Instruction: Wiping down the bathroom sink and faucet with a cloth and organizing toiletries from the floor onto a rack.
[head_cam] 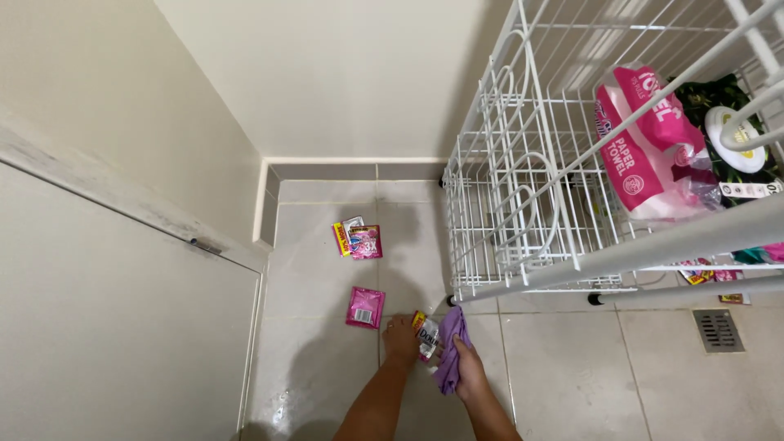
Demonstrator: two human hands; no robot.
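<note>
My left hand (400,335) reaches down to the tiled floor (572,367) and touches a small white and yellow sachet (426,333) lying there. My right hand (467,367) grips a purple cloth (449,347) that hangs right beside that sachet. A pink sachet (365,307) lies just left of my left hand. Farther away, near the wall corner, lie two more sachets (359,241), pink and yellow, overlapping each other.
A white wire rack (523,204) on wheels stands to the right, holding a pink paper towel pack (645,147) and a dark packet with a white lid (735,131). A floor drain (719,330) sits at the right. A door (106,327) is at the left.
</note>
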